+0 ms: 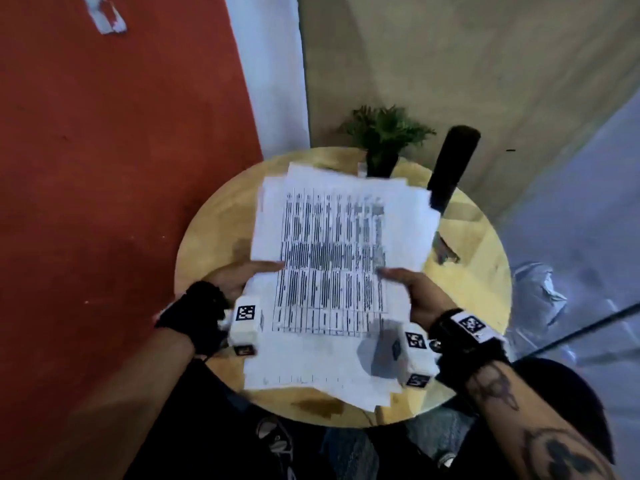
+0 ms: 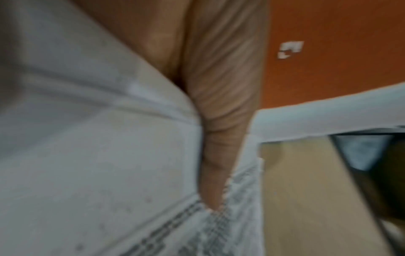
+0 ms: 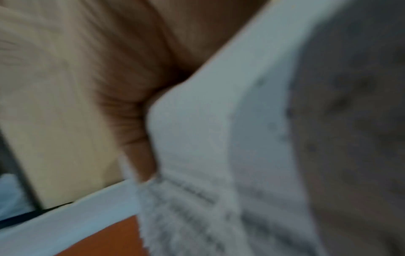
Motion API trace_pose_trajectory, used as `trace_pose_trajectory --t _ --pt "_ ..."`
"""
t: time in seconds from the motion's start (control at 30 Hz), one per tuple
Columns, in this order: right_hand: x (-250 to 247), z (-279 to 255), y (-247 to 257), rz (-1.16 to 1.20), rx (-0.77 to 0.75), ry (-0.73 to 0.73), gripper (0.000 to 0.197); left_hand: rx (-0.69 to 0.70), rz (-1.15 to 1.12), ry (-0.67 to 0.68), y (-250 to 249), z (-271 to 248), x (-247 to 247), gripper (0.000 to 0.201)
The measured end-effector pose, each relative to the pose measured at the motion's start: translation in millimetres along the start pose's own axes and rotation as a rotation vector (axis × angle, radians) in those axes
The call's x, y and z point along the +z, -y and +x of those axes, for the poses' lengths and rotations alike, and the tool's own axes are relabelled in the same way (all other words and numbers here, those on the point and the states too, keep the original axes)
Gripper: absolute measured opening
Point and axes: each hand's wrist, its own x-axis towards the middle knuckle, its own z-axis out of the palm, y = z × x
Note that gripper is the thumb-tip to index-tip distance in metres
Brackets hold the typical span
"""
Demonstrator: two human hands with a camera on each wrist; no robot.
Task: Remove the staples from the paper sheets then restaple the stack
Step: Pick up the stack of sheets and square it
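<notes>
Both hands hold the loose paper sheets (image 1: 332,258) above the round bench (image 1: 207,244), the left hand (image 1: 235,278) pinching the left edge and the right hand (image 1: 412,292) the right, thumbs on top. Light, floppy and fanned out of square, the sheets likely want squaring by both edges. Blur hides any staples, and no stapler is identifiable.

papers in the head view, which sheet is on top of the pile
The sheet printed with a dark table is on top. The left hand and right hand hold its sides; the blank sheets fan out beneath it.
</notes>
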Motion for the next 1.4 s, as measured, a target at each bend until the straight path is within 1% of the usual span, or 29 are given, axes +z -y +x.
trace_pose_trajectory --t 0.03,0.07,0.13,0.2,0.23,0.27,0.3,0.33,0.37,0.4,0.47,0.5,0.57,0.6,0.63,0.67,0.7,0.77,0.8,0.87,0.93,1.0,1.03,1.1,1.13,1.2,1.27,1.33,1.4 --pt "-5 12 -17 -0.100 0.074 -0.098 0.026 -0.072 0.102 -0.072 20 11 -2 0.075" --pt "-9 23 -35 -0.210 0.158 -0.162 0.031 -0.143 0.230 -0.144 43 22 -5 0.070" --pt "-24 51 -75 -0.348 0.315 -0.177 0.044 -0.245 0.388 -0.234 86 40 -8 0.061" --pt "-42 78 -109 -0.425 0.391 -0.148 0.060 -0.310 0.376 -0.273 112 48 -7 0.059" --pt "-44 81 -117 -0.471 0.418 -0.156 0.068 -0.317 0.346 -0.278 115 48 -5 0.058" --pt "-35 72 -111 -0.518 0.422 -0.167 0.064 -0.305 0.289 -0.281 113 48 -5 0.059" --pt "-26 70 -105 -0.544 0.386 -0.175 0.051 -0.269 0.244 -0.306 110 48 -6 0.064" --pt "-20 70 -98 -0.552 0.346 -0.196 0.045 -0.207 0.218 -0.334 106 52 -10 0.072" --pt "-14 72 -88 -0.591 0.275 -0.223 0.045 -0.124 0.213 -0.359 97 52 -8 0.078" --pt "-4 73 -76 -0.656 0.193 -0.303 0.045 -0.011 0.212 -0.389 85 54 -5 0.074" --pt "18 69 -50 -0.755 -0.094 -0.496 0.039 0.272 0.206 -0.505 54 42 15 0.052" --pt "30 61 -39 -0.739 -0.268 -0.560 0.034 0.410 0.169 -0.549 38 32 27 0.043" --pt "42 39 -26 -0.553 -0.607 -0.638 0.021 0.630 0.024 -0.560 13 11 45 0.030" --pt "44 26 -20 -0.450 -0.723 -0.658 0.017 0.706 -0.044 -0.560 4 0 51 0.025" --pt "45 13 -16 -0.373 -0.797 -0.665 0.015 0.761 -0.099 -0.566 -1 -9 52 0.019" --pt "43 3 -14 -0.328 -0.824 -0.659 0.015 0.808 -0.157 -0.567 -4 -19 53 0.014" --pt "39 -5 -13 -0.286 -0.823 -0.641 0.014 0.855 -0.208 -0.547 -8 -27 54 0.015" --pt "30 -13 -18 -0.195 -0.760 -0.516 0.019 0.903 -0.278 -0.506 -4 -29 53 0.029" --pt "24 -15 -25 -0.190 -0.715 -0.429 0.025 0.910 -0.315 -0.494 2 -29 54 0.027" --pt "12 -14 -42 -0.231 -0.615 -0.319 0.034 0.862 -0.361 -0.505 17 -20 50 0.039" --pt "3 -11 -52 -0.245 -0.513 -0.289 0.037 0.783 -0.361 -0.496 30 -12 48 0.029" --pt "-2 -7 -53 -0.233 -0.478 -0.274 0.038 0.738 -0.348 -0.439 39 -7 39 0.029" --pt "-5 -6 -53 -0.210 -0.465 -0.258 0.039 0.717 -0.351 -0.415 42 -6 33 0.038" --pt "-10 -4 -51 -0.165 -0.456 -0.223 0.042 0.701 -0.345 -0.371 46 -6 23 0.070" --pt "-10 -3 -49 -0.170 -0.464 -0.202 0.045 0.702 -0.324 -0.372 46 -8 22 0.077" --pt "-4 0 -47 -0.242 -0.484 -0.171 0.051 0.711 -0.266 -0.322 41 -14 29 0.082" --pt "2 5 -43 -0.282 -0.497 -0.167 0.054 0.705 -0.236 -0.268 31 -16 33 0.075" --pt "3 6 -35 -0.228 -0.498 -0.159 0.048 0.714 -0.227 -0.251 21 -18 29 0.062" --pt "-2 4 -26 -0.225 -0.499 -0.103 0.044 0.701 -0.209 -0.234 12 -19 22 0.059"
